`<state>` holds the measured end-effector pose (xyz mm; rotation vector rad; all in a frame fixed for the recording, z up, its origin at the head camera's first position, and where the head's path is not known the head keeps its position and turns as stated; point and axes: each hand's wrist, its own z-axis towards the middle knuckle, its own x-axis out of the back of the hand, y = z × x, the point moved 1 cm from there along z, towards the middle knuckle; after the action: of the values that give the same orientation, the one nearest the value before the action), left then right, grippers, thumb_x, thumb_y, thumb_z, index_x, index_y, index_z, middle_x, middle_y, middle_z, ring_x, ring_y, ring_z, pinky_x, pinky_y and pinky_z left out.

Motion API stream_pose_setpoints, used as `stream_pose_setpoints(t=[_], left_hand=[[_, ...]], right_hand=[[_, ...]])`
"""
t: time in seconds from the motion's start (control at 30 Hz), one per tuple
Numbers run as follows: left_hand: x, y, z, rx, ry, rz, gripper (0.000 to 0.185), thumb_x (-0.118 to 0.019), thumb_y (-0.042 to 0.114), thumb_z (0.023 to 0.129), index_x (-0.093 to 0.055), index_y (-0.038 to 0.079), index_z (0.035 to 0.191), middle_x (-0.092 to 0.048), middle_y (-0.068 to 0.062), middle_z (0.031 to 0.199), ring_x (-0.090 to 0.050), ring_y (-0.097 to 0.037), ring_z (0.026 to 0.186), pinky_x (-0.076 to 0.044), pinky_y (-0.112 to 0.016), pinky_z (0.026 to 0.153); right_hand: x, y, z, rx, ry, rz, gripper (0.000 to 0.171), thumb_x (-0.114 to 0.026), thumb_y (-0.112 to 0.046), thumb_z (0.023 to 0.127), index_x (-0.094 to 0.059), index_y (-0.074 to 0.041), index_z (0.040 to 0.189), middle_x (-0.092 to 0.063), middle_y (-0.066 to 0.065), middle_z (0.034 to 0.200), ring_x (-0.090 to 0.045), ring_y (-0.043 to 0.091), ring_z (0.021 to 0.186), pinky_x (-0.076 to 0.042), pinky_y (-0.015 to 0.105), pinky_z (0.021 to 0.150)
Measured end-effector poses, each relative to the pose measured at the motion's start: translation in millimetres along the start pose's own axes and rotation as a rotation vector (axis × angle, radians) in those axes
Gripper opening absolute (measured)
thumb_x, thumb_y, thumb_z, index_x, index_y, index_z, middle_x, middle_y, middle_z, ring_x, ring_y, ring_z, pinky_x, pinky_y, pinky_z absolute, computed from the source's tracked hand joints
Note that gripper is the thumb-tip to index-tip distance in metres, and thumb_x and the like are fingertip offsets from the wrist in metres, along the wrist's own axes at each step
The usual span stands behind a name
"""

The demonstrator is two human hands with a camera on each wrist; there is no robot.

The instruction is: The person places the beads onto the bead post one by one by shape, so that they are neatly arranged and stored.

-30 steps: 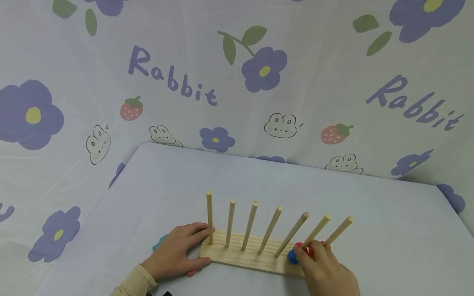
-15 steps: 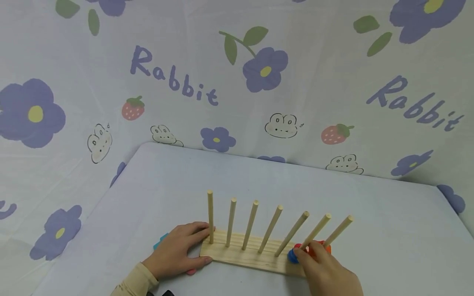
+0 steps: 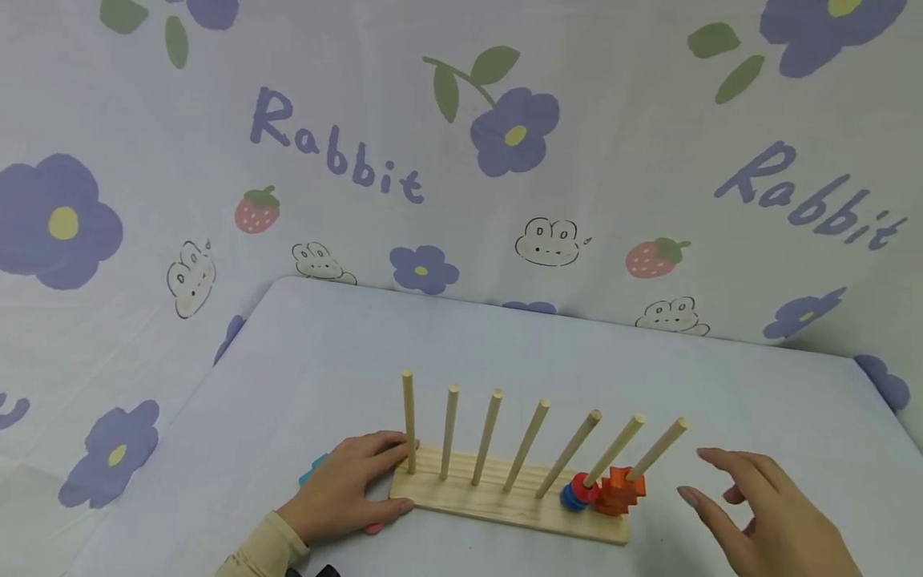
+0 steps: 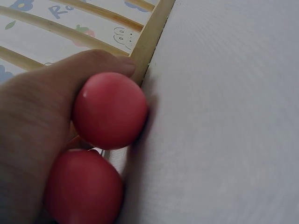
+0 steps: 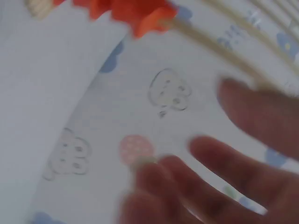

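Note:
A wooden peg board [image 3: 497, 498] with several upright pegs lies on the table. My left hand [image 3: 348, 485] holds its left end, the thumb at the front edge and the fingers at the back edge. Blue pieces [image 3: 574, 498] with a red piece [image 3: 585, 486] on top sit round the second peg from the right. Stacked orange pieces [image 3: 617, 490] with jagged edges sit round the rightmost peg; the right wrist view shows these orange pieces [image 5: 135, 14] blurred. My right hand [image 3: 775, 513], holding nothing, hovers right of the board, its thumb and fingers apart.
Two red balls, an upper ball [image 4: 110, 110] and a lower ball [image 4: 84, 187], lie by my left hand. A light blue piece [image 3: 312, 470] is partly hidden behind that hand. Dark objects [image 3: 327, 571] show at the bottom edge. A patterned cloth [image 3: 461, 160] hangs behind the table.
My right hand has let go of the pieces at the second peg from the right and moved right, away from the board. The left hand has stayed in place.

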<state>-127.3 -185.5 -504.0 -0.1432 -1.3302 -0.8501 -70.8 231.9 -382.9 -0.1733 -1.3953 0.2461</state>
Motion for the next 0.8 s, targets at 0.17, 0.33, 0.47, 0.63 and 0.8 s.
stream_pose_setpoints(t=[0.17,0.33,0.47,0.63,0.8], left_hand=[[-0.6,-0.7,-0.5,0.006,-0.004,0.0,0.065,-0.059,0.061,0.086,-0.056,0.018,0.135,-0.053,0.004,0.136,-0.051,-0.017,0.124,-0.043,-0.043,0.098],[-0.8,0.0,-1.0,0.014,-0.011,0.001,0.066,-0.059,0.061,0.086,-0.056,0.018,0.135,-0.053,0.002,0.136,-0.051,-0.018,0.124,-0.043,-0.044,0.098],[-0.9,0.5,-3.6,0.011,0.002,0.008,0.066,-0.06,0.061,0.085,-0.057,0.017,0.134,-0.054,0.002,0.134,-0.052,-0.018,0.123,-0.045,-0.044,0.096],[-0.8,-0.8,-3.6,-0.008,0.019,0.011,0.066,-0.062,0.059,0.084,-0.057,0.017,0.134,-0.055,0.002,0.134,-0.053,-0.018,0.121,-0.045,-0.044,0.095],[-3.0,-3.4,-0.8,-0.006,-0.007,-0.007,0.066,-0.06,0.061,0.085,-0.054,0.02,0.137,-0.053,0.004,0.135,-0.052,-0.016,0.121,-0.045,-0.042,0.096]], right_hand=[[-33,24,17,-0.035,-0.464,0.136,0.068,-0.076,-0.044,0.077,-0.055,-0.005,0.129,-0.057,0.016,0.119,-0.06,0.022,0.09,-0.057,0.038,0.066],[-63,26,18,0.094,-0.561,0.249,0.057,-0.077,-0.044,0.076,-0.056,-0.007,0.114,-0.058,0.006,0.106,-0.061,0.018,0.087,-0.054,0.03,0.065],[-73,24,16,0.216,-0.53,0.227,0.046,-0.075,-0.044,0.078,-0.056,-0.011,0.101,-0.055,0.0,0.095,-0.06,0.013,0.079,-0.051,0.025,0.064],[-77,23,15,0.224,-0.487,0.207,0.043,-0.077,-0.043,0.076,-0.057,-0.013,0.099,-0.053,-0.002,0.091,-0.054,0.006,0.074,-0.049,0.023,0.062],[-79,22,14,0.166,-0.476,0.231,0.04,-0.079,-0.039,0.075,-0.058,-0.016,0.1,-0.052,-0.004,0.092,-0.051,0.005,0.075,-0.048,0.022,0.062]])
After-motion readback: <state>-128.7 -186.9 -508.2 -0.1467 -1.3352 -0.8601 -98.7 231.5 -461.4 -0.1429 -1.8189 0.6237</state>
